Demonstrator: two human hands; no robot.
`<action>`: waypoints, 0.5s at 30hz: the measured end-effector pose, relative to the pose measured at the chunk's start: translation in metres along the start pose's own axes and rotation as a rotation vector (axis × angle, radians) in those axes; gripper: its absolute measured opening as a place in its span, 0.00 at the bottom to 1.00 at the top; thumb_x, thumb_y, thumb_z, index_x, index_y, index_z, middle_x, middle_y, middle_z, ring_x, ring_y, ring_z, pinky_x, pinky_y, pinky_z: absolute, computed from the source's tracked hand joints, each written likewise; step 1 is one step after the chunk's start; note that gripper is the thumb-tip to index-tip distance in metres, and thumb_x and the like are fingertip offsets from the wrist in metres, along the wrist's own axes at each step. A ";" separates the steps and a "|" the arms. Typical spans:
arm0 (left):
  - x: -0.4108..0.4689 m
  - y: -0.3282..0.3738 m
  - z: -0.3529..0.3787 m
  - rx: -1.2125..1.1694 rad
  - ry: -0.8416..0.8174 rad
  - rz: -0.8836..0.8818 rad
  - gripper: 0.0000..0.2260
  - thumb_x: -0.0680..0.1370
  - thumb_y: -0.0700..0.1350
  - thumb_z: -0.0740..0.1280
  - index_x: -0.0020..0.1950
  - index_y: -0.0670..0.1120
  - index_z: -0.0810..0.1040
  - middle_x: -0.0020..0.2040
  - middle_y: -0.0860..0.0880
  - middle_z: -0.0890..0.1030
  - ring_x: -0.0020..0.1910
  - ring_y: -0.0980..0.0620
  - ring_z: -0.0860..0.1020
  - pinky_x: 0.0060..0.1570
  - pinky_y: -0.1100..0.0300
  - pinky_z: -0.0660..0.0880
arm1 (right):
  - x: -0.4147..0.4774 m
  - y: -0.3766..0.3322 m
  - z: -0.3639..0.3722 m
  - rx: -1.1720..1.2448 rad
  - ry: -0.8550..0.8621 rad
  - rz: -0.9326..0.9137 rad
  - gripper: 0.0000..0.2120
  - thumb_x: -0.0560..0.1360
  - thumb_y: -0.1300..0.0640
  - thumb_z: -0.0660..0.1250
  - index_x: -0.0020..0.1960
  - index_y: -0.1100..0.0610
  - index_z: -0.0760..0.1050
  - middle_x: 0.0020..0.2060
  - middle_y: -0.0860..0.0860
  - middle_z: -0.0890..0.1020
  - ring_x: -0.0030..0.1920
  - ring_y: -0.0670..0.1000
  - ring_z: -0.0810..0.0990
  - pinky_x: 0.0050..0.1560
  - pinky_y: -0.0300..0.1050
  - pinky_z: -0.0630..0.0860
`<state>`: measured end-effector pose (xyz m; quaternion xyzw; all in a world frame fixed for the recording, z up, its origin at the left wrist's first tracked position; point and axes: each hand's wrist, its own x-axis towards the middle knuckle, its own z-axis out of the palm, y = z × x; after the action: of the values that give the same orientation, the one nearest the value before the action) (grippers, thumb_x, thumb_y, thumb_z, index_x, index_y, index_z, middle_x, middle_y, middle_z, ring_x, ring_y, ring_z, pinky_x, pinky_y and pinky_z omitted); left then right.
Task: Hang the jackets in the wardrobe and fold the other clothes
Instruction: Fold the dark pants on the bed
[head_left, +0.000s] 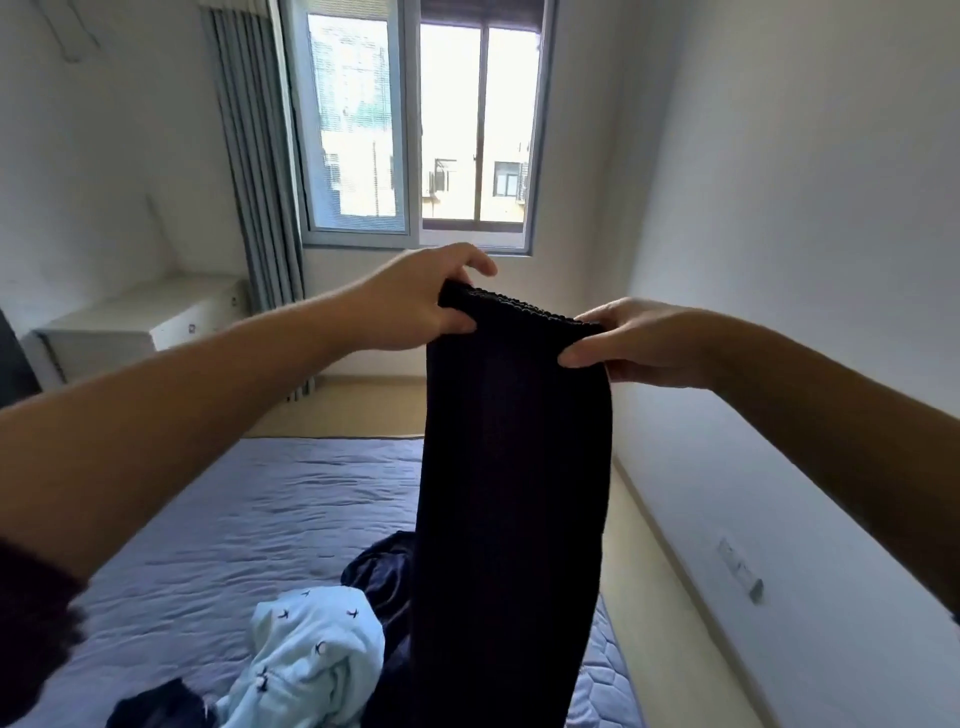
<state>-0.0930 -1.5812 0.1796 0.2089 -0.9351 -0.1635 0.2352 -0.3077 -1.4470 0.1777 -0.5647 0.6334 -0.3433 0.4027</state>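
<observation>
The left hand (415, 304) and right hand (636, 340) each pinch a top corner of the dark knit (514, 467), held up in open air above the bed (218, 519); its lower end drops past the frame's bottom edge; a pale blue garment (311, 660) and dark clothes (379, 571) lie heaped on the blue quilt; a strip of floor (670, 597) runs along the right wall; window (415, 124), curtain (254, 171) and white cabinet (140, 322) stand beyond.

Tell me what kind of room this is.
Most likely a bedroom: a bed with a blue quilted cover, loose clothes lying on it, and a curtained window behind. The left hand and right hand grip a dark ribbed garment above it.
</observation>
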 end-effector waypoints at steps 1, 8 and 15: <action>0.009 -0.001 0.003 0.018 -0.025 -0.014 0.24 0.75 0.42 0.71 0.68 0.52 0.69 0.55 0.51 0.77 0.52 0.53 0.76 0.52 0.64 0.72 | 0.004 0.002 -0.004 -0.059 0.024 0.005 0.11 0.74 0.65 0.68 0.56 0.64 0.78 0.48 0.55 0.83 0.47 0.48 0.82 0.49 0.39 0.80; 0.074 -0.008 -0.001 -0.057 -0.332 -0.145 0.06 0.73 0.43 0.73 0.48 0.47 0.79 0.41 0.52 0.82 0.37 0.62 0.80 0.37 0.69 0.76 | 0.026 0.031 -0.045 0.085 -0.012 -0.035 0.04 0.75 0.65 0.67 0.48 0.58 0.75 0.37 0.50 0.80 0.39 0.48 0.80 0.44 0.42 0.79; 0.162 -0.034 0.044 0.137 -0.445 -0.434 0.10 0.78 0.44 0.67 0.58 0.43 0.75 0.52 0.45 0.80 0.47 0.47 0.80 0.43 0.58 0.78 | 0.112 0.059 -0.097 -0.100 0.146 0.094 0.03 0.75 0.63 0.68 0.47 0.62 0.78 0.37 0.53 0.81 0.38 0.49 0.79 0.38 0.39 0.76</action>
<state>-0.2344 -1.6770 0.1897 0.3781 -0.9059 -0.1882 -0.0302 -0.4252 -1.5529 0.1544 -0.5272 0.7032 -0.3323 0.3423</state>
